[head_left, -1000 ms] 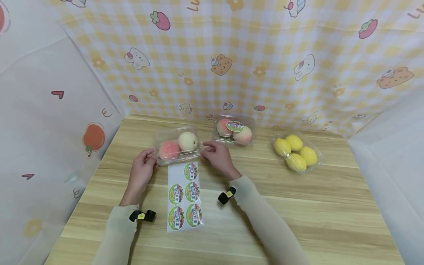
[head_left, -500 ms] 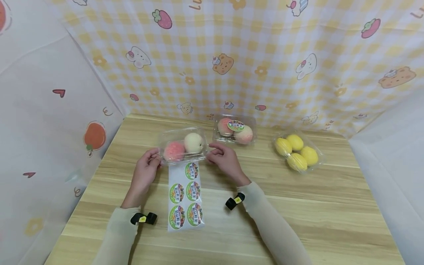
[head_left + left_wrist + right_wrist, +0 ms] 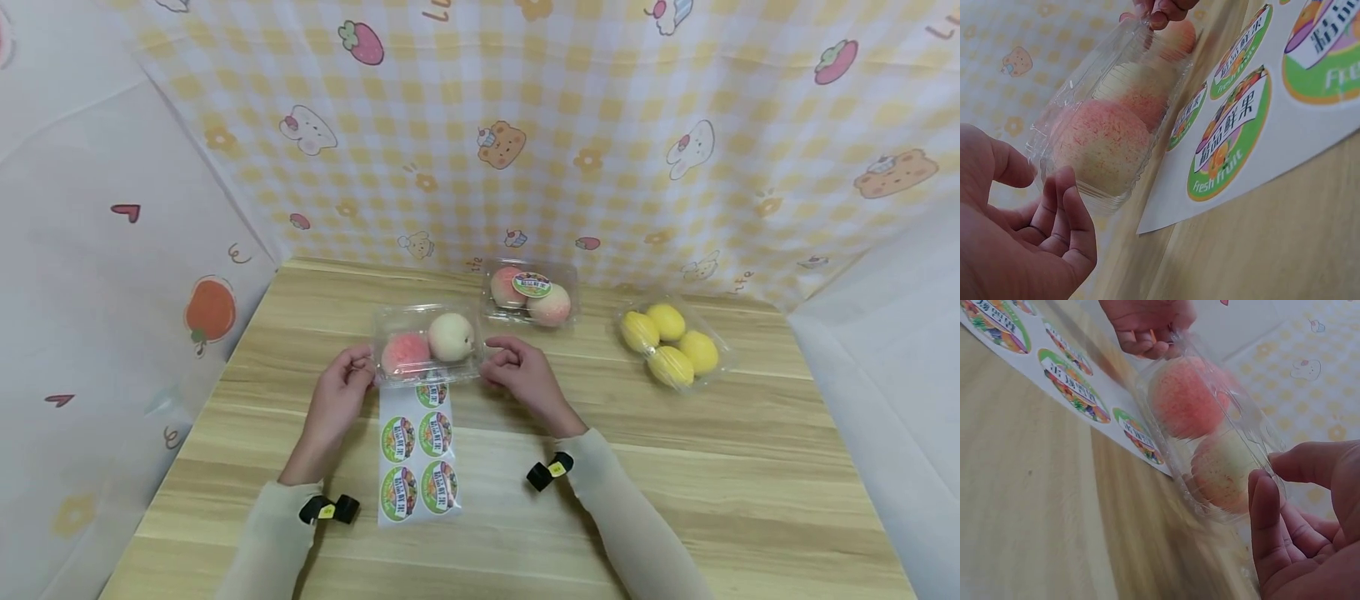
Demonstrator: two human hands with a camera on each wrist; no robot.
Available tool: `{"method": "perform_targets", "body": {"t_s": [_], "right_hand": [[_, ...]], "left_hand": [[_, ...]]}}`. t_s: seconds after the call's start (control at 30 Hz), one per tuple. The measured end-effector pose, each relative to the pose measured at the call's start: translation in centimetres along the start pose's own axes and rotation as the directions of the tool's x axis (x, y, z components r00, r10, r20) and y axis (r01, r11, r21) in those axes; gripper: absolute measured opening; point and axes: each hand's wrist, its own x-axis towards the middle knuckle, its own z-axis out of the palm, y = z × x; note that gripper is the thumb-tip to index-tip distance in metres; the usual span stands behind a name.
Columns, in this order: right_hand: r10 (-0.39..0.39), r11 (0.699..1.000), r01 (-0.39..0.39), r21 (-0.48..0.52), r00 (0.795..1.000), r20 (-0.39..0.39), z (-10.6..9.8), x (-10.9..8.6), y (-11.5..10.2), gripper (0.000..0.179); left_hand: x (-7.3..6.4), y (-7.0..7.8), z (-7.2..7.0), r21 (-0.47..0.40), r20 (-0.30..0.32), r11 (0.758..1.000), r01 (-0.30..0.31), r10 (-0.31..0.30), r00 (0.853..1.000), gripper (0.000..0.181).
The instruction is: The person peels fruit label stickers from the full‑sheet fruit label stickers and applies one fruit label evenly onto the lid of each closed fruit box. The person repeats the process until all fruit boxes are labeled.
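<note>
A clear plastic clamshell box with two peaches inside, one deep pink and one pale, is held between both hands. My left hand pinches its left end, thumb and fingertips on the rim in the left wrist view. At the opposite end my right hand pinches the rim; the right wrist view shows thumb and forefinger on the plastic. No label shows on this box. Below it lies a white sheet of round fruit stickers, whose top edge the box partly covers.
Behind and to the right stands another clear box of peaches with an oval sticker on its lid. Farther right is a clear box of lemons. A checked curtain hangs along the back of the wooden table.
Both hands have carried the peach box to the right and a little nearer to me. It now overlaps the upper part of the sticker sheet. The other two boxes stay put.
</note>
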Motion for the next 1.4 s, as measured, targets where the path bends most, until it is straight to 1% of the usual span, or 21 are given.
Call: {"method": "perform_targets", "body": {"t_s": [0.17, 0.33, 0.4, 0.5, 0.63, 0.8, 1.0, 1.23, 1.4], "right_hand": [[0.02, 0.999, -0.02, 0.043, 1.0, 0.015, -0.5, -0.9, 0.2, 0.047], [0.032, 0.998, -0.034, 0.055, 0.999, 0.019, -1.2, -1.7, 0.4, 0.048], [0.04, 0.998, -0.041, 0.054, 0.999, 0.02, -1.4, -2.1, 0.3, 0.048], [0.053, 0.997, -0.054, 0.052, 0.998, 0.028, -1.7, -2.5, 0.1, 0.049], [0.071, 0.997, -0.072, 0.035, 0.996, 0.049, -1.9, -3.0, 0.0, 0.049], [0.091, 0.996, -0.093, 0.02, 0.994, 0.065, -2.3, -3.6, 0.3, 0.048], [0.091, 0.995, -0.093, 0.029, 0.995, 0.045, -3.2, -4.2, 0.4, 0.049], [0.092, 0.995, -0.092, 0.047, 0.996, 0.003, -4.5, -4.5, 0.5, 0.051], [0.09, 0.995, -0.089, 0.049, 0.996, -0.018, -5.6, -4.7, 0.4, 0.052]], "left_hand": [[-0.5, 0.1, 0.4, 0.021, 0.004, 1.0, -0.019, 0.019, 1.0, 0.035], [-0.9, 0.2, 0.8, 0.043, 0.032, 0.999, -0.028, 0.027, 0.999, 0.034], [-1.0, 0.3, 0.9, 0.046, 0.043, 0.999, -0.028, 0.026, 0.999, 0.034], [-1.2, 0.3, 1.1, 0.03, 0.045, 0.999, -0.022, 0.02, 0.999, 0.033], [-1.5, 0.0, 1.4, 0.023, 0.047, 1.0, -0.012, 0.011, 0.999, 0.033], [-1.9, -0.1, 1.8, 0.025, 0.054, 1.0, -0.019, 0.017, 0.998, 0.032], [-1.7, 0.1, 2.5, 0.042, 0.084, 0.998, -0.039, 0.035, 0.996, 0.033], [-1.3, 1.1, 3.4, 0.079, 0.126, 0.994, -0.072, 0.061, 0.99, 0.039], [-0.8, 1.4, 4.2, 0.102, 0.164, 0.991, -0.087, 0.07, 0.984, 0.043]]}}
